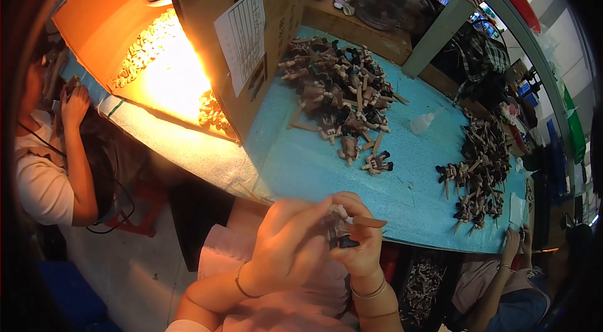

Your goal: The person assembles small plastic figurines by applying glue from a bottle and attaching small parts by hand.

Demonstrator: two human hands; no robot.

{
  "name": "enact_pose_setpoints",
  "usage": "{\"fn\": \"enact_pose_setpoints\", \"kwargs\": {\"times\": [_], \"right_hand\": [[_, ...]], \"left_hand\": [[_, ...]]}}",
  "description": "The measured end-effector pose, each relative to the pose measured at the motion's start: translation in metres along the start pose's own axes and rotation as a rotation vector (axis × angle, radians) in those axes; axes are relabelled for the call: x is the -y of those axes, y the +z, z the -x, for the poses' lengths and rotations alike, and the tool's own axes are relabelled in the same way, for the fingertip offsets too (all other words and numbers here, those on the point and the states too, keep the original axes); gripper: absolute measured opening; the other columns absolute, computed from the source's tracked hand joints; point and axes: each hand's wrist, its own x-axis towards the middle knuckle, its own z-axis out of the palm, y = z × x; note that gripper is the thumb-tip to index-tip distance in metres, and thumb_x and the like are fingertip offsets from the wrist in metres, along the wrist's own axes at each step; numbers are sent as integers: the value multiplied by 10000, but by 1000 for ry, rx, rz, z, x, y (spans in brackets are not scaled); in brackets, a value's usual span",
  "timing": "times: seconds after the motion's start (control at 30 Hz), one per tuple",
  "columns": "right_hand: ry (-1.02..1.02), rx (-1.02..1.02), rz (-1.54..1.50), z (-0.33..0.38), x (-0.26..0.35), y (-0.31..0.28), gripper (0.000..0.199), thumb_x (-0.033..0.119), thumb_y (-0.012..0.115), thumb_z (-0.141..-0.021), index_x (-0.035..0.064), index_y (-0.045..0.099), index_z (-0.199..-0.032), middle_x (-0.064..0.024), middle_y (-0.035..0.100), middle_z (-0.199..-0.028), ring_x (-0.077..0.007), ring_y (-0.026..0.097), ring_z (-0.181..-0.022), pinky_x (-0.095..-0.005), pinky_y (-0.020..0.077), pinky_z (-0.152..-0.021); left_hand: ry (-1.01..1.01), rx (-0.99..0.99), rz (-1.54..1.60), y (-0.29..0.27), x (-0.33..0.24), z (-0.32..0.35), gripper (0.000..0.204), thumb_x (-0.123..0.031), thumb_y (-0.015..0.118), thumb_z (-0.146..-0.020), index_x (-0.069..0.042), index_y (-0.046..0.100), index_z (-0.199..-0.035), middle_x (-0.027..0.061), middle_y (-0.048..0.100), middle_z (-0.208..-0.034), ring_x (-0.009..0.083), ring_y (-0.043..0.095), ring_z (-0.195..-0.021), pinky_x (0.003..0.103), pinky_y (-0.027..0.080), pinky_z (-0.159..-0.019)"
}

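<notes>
Just in front of my body, above the near table edge, both hands meet around a small toy figure (340, 231) with a brown body and black boots. My left hand (281, 247) is closed, its fingertips pressed to the figure's upper part. My right hand (364, 250) wraps round it from the other side, fingers curled. A flat brown blade-shaped strip (369, 223) sticks out from the figure to the right. The figure's far side is hidden by my fingers. Beyond my hands, a single similar figure (377, 163) lies on the blue tabletop (301, 168).
A heap of similar figures (352, 84) lies ahead, another pile (483, 168) to the right. A clear squeeze bottle (422, 123) stands between them. At left, a lamp-lit cardboard box (242, 99) holds small pale parts. Co-workers' arms (74, 125) appear left and lower right.
</notes>
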Motion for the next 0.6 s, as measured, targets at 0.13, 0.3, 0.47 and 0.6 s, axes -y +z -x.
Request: {"fn": "enact_pose_setpoints", "kwargs": {"times": [0.13, 0.3, 0.47, 0.6], "right_hand": [[43, -232, 22, 5, -9, 1, 760, 393, 800, -626, -27, 442, -1148, -74, 452, -1045, -148, 462, -952, -273, 394, -829], [127, -256, -234, 3, -1, 10, 657, 282, 736, -688, -7, 389, -1165, -107, 512, -1062, -186, 503, -1006, -308, 398, -895], [193, -272, -351, 9, -2, 11, 660, 293, 736, -703, 3, 375, -1173, -102, 507, -1078, -180, 506, -1005, -306, 405, -891], [155, -290, -417, 14, -5, 16, 650, 288, 738, -723, 12, 369, -1181, -88, 501, -1078, -164, 498, -1003, -298, 402, -888]], "left_hand": [[-61, 31, 193, 4, -1, 6, 544, -12, 542, -696, 20, 430, -1228, 163, 514, -1126, 207, 516, -907, 326, 407, -814], [-88, 35, 245, 13, 8, 8, 669, -10, 663, -679, 10, 350, -1270, 157, 477, -1218, 211, 497, -1053, 328, 386, -877], [-43, 91, 154, 10, 16, 6, 750, -158, 778, -667, 13, 358, -1264, 156, 495, -1191, 227, 514, -1040, 341, 399, -899], [9, 94, 98, 9, 10, 1, 730, -241, 798, -668, 18, 405, -1226, 152, 521, -1150, 234, 536, -1007, 338, 413, -887]]}}
